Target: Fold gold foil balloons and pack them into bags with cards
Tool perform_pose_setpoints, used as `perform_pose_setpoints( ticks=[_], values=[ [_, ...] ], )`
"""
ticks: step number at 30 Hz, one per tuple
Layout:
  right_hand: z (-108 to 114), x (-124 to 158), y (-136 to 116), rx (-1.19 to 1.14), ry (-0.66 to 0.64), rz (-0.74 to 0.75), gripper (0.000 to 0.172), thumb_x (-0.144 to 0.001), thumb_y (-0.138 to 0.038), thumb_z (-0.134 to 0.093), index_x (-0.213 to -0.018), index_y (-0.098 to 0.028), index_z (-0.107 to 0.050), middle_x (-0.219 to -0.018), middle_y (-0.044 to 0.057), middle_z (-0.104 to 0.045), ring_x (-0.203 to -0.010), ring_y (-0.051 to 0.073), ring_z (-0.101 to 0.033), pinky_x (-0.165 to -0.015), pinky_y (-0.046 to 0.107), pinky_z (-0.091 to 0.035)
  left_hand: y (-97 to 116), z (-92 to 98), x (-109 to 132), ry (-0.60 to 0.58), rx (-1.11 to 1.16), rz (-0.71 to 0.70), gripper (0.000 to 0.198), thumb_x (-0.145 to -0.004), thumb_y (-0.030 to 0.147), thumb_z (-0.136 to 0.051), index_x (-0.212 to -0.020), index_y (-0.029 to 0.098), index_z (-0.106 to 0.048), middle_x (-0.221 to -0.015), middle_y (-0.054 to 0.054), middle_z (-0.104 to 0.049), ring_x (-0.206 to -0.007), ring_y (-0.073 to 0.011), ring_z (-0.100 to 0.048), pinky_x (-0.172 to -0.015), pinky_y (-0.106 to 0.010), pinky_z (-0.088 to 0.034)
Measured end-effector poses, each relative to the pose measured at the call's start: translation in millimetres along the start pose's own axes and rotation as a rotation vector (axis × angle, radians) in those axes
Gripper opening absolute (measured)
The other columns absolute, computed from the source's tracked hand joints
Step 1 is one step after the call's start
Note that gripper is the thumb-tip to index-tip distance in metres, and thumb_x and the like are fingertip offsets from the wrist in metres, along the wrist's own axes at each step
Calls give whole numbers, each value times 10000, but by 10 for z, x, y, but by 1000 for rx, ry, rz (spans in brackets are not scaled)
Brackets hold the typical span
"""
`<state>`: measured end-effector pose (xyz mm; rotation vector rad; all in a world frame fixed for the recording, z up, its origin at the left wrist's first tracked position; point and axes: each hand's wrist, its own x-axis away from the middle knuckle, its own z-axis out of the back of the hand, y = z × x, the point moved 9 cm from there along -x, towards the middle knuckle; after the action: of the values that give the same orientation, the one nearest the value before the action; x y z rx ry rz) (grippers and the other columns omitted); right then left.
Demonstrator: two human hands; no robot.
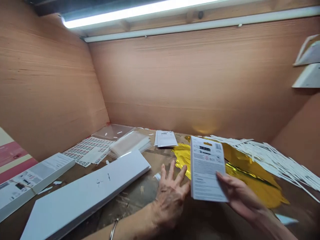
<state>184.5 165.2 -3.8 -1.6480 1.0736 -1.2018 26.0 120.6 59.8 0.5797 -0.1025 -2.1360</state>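
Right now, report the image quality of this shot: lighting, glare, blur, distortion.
In the head view, the strip light is blown out, the gold foil throws glare, the right hand and the printed card it holds are motion-blurred, and the wide lens bows the brown walls.

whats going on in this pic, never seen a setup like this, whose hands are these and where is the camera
This is one picture from a camera worn on a person's head, looking forward and down, so the two arms at the bottom are that person's own. The right hand holds a printed card with a barcode. The left hand is open beside it, with a bangle on the wrist. On the worn work table lie gold foil, a pile of white paper strips, a sheet of small labels, clear plastic sleeves and long white boxes.
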Motion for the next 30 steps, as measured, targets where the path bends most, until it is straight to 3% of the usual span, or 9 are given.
perform_pose_setpoints(
  ticks=[2,4,8,11,16,19,23,26,30],
  values=[
    [-79,62,91,-93,-15,-52,316,-679,-351,-606,-924,-151,-603,-893,97,-675,-898,278,-600,-791,426,-495,206,-189,171,-50,34,23,318,-763,142,-504,-1013,320,-587,-1369,-16,-309,-1242,-409,-166,-881,-712,-112],
    [-60,110,170,-140,3,-65,308,-685,-305,-603,-941,-133,-602,-873,97,-682,-881,271,-607,-791,426,-496,261,-229,300,-37,162,80,277,-773,232,-532,-1030,326,-578,-1372,-21,-301,-1244,-389,-187,-903,-683,-154],
    [62,212,151,-182,0,-32,284,-694,-274,-604,-938,-129,-608,-893,94,-679,-895,263,-603,-793,412,-495,-195,3,511,231,655,474,589,-652,400,-653,-1189,249,-465,-1348,-116,-328,-1224,-327,-285,-951,-492,-296],
    [5,304,23,-165,-87,-32,277,-675,-258,-635,-915,-120,-622,-902,106,-676,-895,264,-601,-780,391,-499,-457,-99,622,216,1045,788,703,-603,386,-695,-1207,148,-426,-1224,-186,-456,-1095,-308,-453,-815,-389,-424],
    [-258,333,-145,-121,-192,-13,274,-634,-252,-675,-861,-103,-645,-846,118,-682,-838,255,-617,-758,374,-498,-103,-414,555,-86,1403,760,399,-615,293,-691,-920,59,-586,-826,-140,-641,-699,-193,-612,-576,-257,-460],
    [-264,233,-192,-48,-145,23,265,-601,-254,-699,-807,-93,-660,-814,122,-684,-782,251,-627,-727,376,-500,75,-636,609,-175,1542,797,302,-629,319,-666,-753,53,-592,-629,-107,-630,-518,-186,-603,-424,-251,-449],
    [34,222,-342,5,-23,104,262,-594,-268,-713,-799,-112,-665,-820,93,-688,-730,210,-627,-695,326,-500,-46,-760,711,-67,1582,904,286,-610,330,-678,-648,93,-522,-552,-77,-615,-459,-210,-605,-339,-264,-450],
    [286,453,-349,95,3,57,299,-623,-310,-691,-855,-124,-658,-764,84,-690,-624,193,-625,-563,287,-499,-242,-749,780,58,1568,988,283,-631,322,-674,-634,109,-488,-530,-58,-608,-453,-200,-609,-356,-265,-468],
    [138,976,7,121,-290,-149,367,-627,-288,-672,-958,-133,-632,-826,110,-681,-692,245,-640,-605,323,-500,-377,-714,785,149,1577,1047,264,-676,304,-651,-643,114,-471,-521,-49,-604,-455,-191,-613,-368,-254,-477]
  ],
)
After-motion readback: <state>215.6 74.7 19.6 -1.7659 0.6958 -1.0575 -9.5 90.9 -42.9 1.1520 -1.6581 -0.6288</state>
